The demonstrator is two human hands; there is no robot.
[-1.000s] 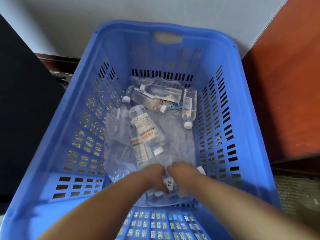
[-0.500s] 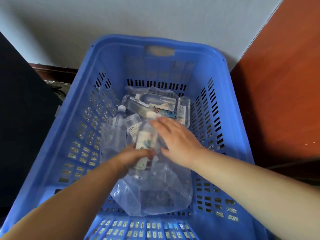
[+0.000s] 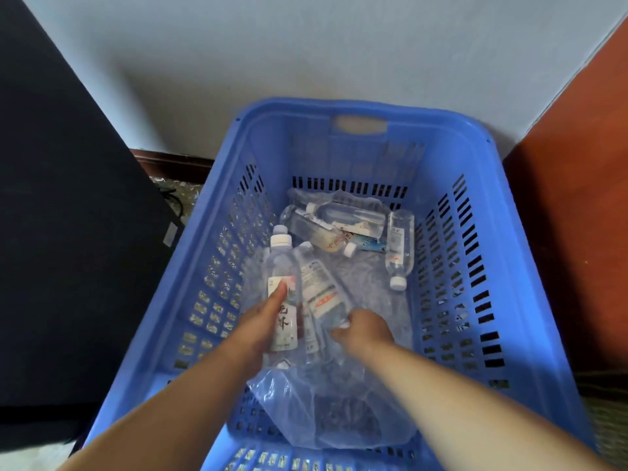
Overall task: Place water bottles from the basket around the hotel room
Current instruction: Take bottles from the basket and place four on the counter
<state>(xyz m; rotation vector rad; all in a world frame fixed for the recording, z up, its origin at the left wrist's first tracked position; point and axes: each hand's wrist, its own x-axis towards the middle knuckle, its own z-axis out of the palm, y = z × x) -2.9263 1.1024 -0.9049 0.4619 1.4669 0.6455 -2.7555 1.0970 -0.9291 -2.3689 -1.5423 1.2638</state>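
Both hands are down in the basket [image 3: 482, 212]: the left hand [image 3: 253, 329] grips 1 upright bottle [image 3: 282, 294] by its label, and the right hand [image 3: 365, 331] pinches the base of a second bottle [image 3: 319, 287], probably to lift both out together. Clear, ribbed plastic with white caps; crinkled plastic wrap [image 3: 333, 413] underneath. More bottles [image 3: 399, 246] lie toward the basket's far edge.

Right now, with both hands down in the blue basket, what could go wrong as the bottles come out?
1. The left hand holds the white-capped bottle mostly by its label side; a loose grip could let it slip back.
2. The right hand pinches the second bottle at its base amid clear plastic wrap, which may lift with it.
3. Dragged wrap could shift the loose bottles behind.
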